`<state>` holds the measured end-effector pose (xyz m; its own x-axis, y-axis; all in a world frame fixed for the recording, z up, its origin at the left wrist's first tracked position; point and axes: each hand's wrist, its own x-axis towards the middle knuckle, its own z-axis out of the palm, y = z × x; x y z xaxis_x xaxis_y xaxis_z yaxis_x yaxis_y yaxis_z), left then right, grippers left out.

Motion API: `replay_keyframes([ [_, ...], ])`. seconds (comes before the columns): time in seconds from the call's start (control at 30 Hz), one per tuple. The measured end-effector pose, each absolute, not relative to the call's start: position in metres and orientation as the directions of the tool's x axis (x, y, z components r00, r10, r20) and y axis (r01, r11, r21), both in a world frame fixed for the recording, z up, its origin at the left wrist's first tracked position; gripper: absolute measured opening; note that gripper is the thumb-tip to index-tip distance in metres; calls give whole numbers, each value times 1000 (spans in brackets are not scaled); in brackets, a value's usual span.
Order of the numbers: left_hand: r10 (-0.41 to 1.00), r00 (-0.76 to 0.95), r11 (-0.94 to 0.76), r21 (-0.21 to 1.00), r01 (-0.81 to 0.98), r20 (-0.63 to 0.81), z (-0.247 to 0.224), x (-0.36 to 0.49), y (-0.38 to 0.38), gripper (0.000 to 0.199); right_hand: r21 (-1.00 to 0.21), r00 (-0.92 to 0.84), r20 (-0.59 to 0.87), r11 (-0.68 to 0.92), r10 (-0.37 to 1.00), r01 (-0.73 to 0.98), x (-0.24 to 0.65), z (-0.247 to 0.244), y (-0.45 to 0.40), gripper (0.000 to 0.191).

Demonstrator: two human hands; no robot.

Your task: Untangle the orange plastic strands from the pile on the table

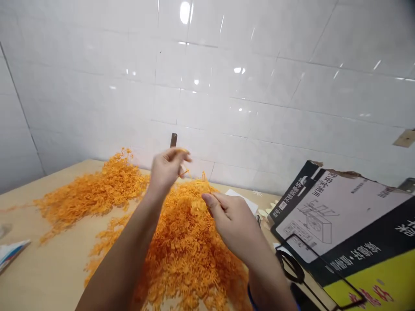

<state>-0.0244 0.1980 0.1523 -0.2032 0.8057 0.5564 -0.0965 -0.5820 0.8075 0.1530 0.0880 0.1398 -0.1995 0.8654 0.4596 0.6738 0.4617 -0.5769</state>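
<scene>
A large heap of small orange branched pieces [191, 242], plastic-looking, lies on the table in front of me. Above its far side is my left hand [165, 168], blurred by motion, its fingers pinched around a thin orange piece [184, 173]. My right hand [235, 220] is closed at the heap's right side, thumb on top, gripping an orange piece [199, 206] that sticks out past the thumb. Its exact shape is hard to make out. The two hands are apart.
A second orange heap [97, 185] spreads across the left of the table [29, 276]. On the right stands a printed cardboard box [343, 216], with black-framed glasses [293, 263] in front. White paper [243, 199] lies behind my right hand. A dark upright strip [173, 139] stands near the tiled wall [106, 108].
</scene>
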Motion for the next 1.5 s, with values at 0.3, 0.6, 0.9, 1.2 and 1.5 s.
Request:
replay_keyframes([
  [0.3, 946, 39, -262, 687, 678, 322, 146, -48, 215, 22, -682, -55, 481, 413, 875, 604, 167, 154, 103, 47],
  [0.6, 921, 275, -389, 580, 716, 277, 133, -36, 223, 23, -777, -127, 471, 479, 873, 409, 154, 141, 126, 40],
  [0.9, 664, 619, -578, 813, 71, 419, 153, -18, 189, 36, -940, -133, 320, 332, 938, 82, 148, 136, 147, 63],
  [1.2, 751, 340, -593, 805, -31, 566, 157, 1, 177, 34, -894, -77, 416, 423, 906, 149, 156, 134, 154, 69],
  [1.5, 649, 624, -464, 877, -129, 435, 157, -17, 168, 25, -881, -150, 420, 442, 895, 168, 164, 138, 149, 63],
])
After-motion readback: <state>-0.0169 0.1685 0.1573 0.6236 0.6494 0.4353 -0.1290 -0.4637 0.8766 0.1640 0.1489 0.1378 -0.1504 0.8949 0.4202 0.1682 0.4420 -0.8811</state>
